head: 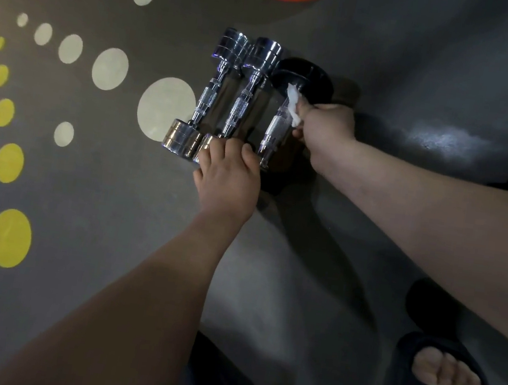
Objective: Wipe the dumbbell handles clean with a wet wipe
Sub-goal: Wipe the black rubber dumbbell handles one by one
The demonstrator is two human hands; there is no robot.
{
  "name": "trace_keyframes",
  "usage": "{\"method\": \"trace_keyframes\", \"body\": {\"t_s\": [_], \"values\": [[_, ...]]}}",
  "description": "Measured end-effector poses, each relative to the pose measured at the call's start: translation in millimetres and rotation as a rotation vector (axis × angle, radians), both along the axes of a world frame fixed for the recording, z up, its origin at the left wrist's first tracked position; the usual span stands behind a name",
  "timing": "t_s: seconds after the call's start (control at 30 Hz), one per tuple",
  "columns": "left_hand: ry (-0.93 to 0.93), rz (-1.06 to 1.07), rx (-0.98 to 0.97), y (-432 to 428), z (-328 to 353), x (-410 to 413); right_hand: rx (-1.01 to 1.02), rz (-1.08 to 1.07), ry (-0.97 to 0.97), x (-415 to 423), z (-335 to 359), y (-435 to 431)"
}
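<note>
Right hand (325, 130): pinching the wet wipe (293, 104) against the black-ended dumbbell (274, 130), rubbing the far end of its knurled handle
Left hand (229, 176): lying with fingers spread on the near head of the middle chrome dumbbell (245, 100), probably steadying the row (round weights roll)
Outer chrome dumbbell (206, 102): lying just beside, on the grey floor (392, 65), waiting its turn
</note>
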State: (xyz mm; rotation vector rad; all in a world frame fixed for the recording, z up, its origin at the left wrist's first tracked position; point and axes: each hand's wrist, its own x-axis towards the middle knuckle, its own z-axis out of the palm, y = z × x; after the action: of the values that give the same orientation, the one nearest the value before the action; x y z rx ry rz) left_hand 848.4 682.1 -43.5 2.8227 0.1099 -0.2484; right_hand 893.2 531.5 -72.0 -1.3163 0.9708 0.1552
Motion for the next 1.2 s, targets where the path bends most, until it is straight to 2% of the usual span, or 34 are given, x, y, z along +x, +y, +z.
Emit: {"method": "trace_keyframes", "body": {"t_s": [0.23, 0.4, 0.53, 0.7, 0.83, 0.9, 1.03, 1.2], "values": [[0.014, -0.010, 0.010, 0.9, 1.4, -0.1, -0.379, 0.097, -0.017, -32.7, 0.4, -15.7], [0.027, -0.015, 0.010, -0.8, 2.4, -1.3, -0.417, 0.115, -0.068, -37.3, 0.3, -16.7], [0.028, -0.015, 0.009, -0.9, 3.1, -0.9, -0.267, 0.124, -0.186, -27.0, 3.6, 4.4], [0.039, -0.011, 0.003, 1.1, 3.9, 1.5, -0.100, 0.077, -0.218, -25.9, 0.9, 9.5], [0.021, -0.009, 0.004, -0.8, 3.1, -0.5, 0.042, -0.061, -0.228, -22.7, 2.1, 10.1], [0.015, -0.010, 0.007, -0.9, 3.3, -0.5, -0.067, -0.070, -0.224, -22.0, 1.9, 10.2], [0.022, -0.014, 0.011, 0.7, 3.4, 1.1, -0.409, 0.154, -0.358, -25.9, -0.6, 9.2], [0.022, -0.015, 0.005, 1.7, 1.9, 1.4, -0.695, 0.349, -0.534, -41.5, -8.1, 10.9]]}}
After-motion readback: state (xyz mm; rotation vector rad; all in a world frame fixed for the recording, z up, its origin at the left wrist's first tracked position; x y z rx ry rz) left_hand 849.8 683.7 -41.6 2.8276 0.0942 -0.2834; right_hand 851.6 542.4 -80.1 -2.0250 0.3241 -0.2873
